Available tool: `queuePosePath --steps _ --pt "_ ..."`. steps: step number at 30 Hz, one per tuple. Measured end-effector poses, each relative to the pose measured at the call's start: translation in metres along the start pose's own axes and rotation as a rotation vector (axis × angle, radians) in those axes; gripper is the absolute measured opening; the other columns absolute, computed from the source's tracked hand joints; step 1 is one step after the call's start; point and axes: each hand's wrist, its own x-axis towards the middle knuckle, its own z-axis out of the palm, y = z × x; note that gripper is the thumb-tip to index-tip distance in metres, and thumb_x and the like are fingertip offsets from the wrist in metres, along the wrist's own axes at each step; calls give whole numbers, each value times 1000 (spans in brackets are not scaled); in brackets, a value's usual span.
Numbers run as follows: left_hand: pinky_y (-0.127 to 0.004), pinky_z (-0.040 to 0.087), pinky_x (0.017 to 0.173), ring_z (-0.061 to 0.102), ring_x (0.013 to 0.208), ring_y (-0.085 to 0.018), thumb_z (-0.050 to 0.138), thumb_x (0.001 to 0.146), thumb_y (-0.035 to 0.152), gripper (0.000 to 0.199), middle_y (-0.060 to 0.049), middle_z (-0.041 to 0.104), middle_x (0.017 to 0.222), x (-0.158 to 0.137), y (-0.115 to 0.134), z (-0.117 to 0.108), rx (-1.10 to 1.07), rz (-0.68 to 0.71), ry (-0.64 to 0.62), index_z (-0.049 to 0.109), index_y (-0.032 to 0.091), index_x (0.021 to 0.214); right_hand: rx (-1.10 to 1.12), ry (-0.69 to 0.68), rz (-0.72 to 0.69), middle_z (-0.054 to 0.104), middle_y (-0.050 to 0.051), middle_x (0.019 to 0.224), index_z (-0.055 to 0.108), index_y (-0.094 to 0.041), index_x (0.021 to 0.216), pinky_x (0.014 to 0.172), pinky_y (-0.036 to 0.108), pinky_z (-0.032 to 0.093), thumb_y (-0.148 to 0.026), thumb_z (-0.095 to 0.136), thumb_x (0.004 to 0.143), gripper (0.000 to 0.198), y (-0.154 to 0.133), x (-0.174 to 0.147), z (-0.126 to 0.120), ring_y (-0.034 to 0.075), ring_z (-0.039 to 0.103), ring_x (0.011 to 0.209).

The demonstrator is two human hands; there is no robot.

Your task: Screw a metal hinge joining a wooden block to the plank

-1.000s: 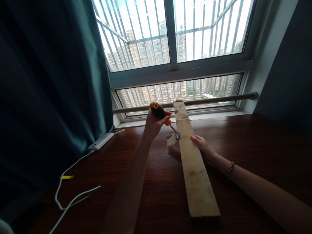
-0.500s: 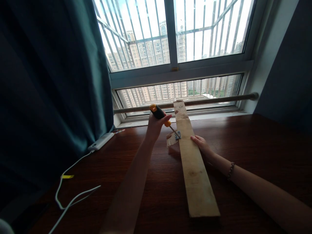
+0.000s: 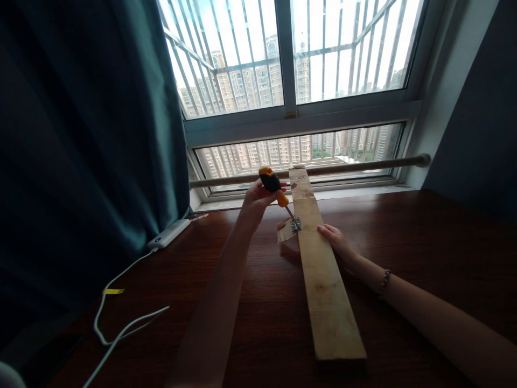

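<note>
My left hand [image 3: 258, 200] is closed around the black and yellow handle of a screwdriver [image 3: 271, 180]. The screwdriver slants down to the right, its tip at a small metal hinge [image 3: 296, 223] on the left edge of a long wooden board [image 3: 325, 285]. A short piece of wood [image 3: 285, 230] with a torn-looking surface joins the hinge on its left side. My right hand [image 3: 334, 237] grips the board's right edge, thumb on top and the other fingers hidden below. Whether the tip sits in a screw is too small to tell.
The brown wooden table [image 3: 258, 302] reaches to a barred window with a horizontal rail [image 3: 363, 164] before it. A white power strip [image 3: 168, 235] and its white cable [image 3: 97, 318] lie at the left, beside a dark blue curtain [image 3: 161, 134]. A yellow tag [image 3: 114, 291] hangs on the cable.
My left hand has turned and its fingers have loosened on the handle; the screwdriver's handle has swung slightly right and stands steeper. The board and my right hand stay in place.
</note>
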Motion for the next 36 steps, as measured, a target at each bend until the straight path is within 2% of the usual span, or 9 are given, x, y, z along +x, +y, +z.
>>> queuePosePath --steps 3,7,15,21,28,32,36 --pt "-35 47 72 60 86 -21 66 61 18 33 -6 62 93 0 -2 -1 -89 -29 -11 54 18 92 -8 -2 -1 67 7 83 60 -15 89 58 29 50 -44 57 72 34 1 1 -1 19 61 68" --pt "-33 47 69 60 80 -17 60 63 15 27 -3 60 81 -1 -1 -2 -168 -22 79 54 18 89 -21 -15 -3 67 8 84 60 -15 91 60 30 50 -45 57 71 37 2 3 -3 21 62 69" --pt "-27 46 72 55 71 -8 65 61 16 30 3 53 74 4 -3 -4 -201 188 282 50 21 86 -2 -37 -20 67 8 86 60 -15 92 61 30 50 -45 56 73 36 4 3 -4 21 62 71" --pt "-23 45 73 53 71 -7 68 59 15 32 5 51 74 4 -17 4 -221 203 265 49 21 84 6 -5 -16 67 5 78 61 -16 87 56 28 49 -44 57 72 32 3 2 -3 18 60 63" --pt "-23 46 71 52 69 -7 68 60 18 33 4 50 74 1 -21 12 -172 169 253 48 22 85 11 15 3 65 4 70 60 -16 79 52 26 47 -43 60 69 28 -5 -2 2 16 58 58" --pt "-23 45 70 53 69 -7 68 60 19 32 4 51 74 1 -22 12 -154 163 255 48 21 85 -9 5 9 66 5 74 60 -16 81 54 28 47 -45 60 69 31 -7 -3 2 18 59 61" --pt "-22 45 66 53 68 -7 68 60 18 32 4 52 74 0 -20 14 -141 167 207 48 21 85 -1 6 -7 66 5 74 60 -16 81 54 27 47 -45 60 68 32 -5 -2 1 17 59 62"
